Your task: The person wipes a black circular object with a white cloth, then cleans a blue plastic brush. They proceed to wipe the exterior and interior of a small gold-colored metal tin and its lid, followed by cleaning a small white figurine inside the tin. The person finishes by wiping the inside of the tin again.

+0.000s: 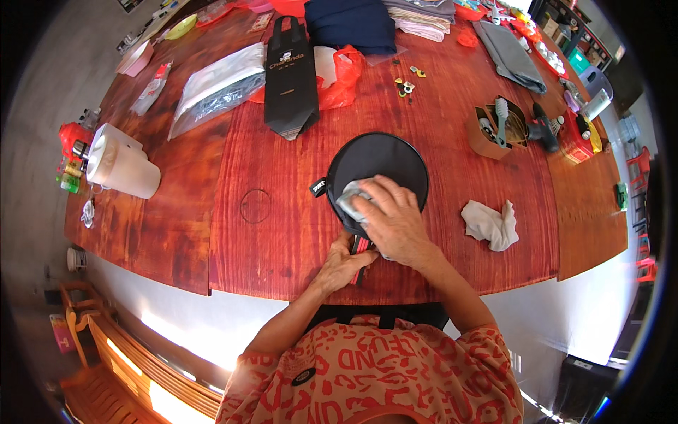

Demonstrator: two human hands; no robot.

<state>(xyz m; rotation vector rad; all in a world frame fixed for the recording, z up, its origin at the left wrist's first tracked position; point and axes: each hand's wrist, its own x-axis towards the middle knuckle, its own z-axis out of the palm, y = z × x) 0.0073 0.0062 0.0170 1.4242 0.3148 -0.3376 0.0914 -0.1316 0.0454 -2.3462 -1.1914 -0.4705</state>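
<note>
In front of me on the red-brown wooden table, a round black paddle-shaped thing (378,157) lies flat. It looks like a racket or its case; I cannot tell which. A small dark tag (317,186) sticks out from its left edge. My left hand (346,261) is closed round its narrow near end, where red and black stripes show. My right hand (395,220) presses a folded pale grey cloth (349,201) onto the lower left of the black face, with fingers curled over the cloth. A crumpled white cloth (491,225) lies to the right, apart from both hands.
At the left stands a white pitcher (120,169). Farther back are a black pointed bag (291,85), a plastic-wrapped packet (219,81) and folded navy fabric (351,25). A brown box (489,145) holding a brush, and a dark power drill (544,128), sit at the right.
</note>
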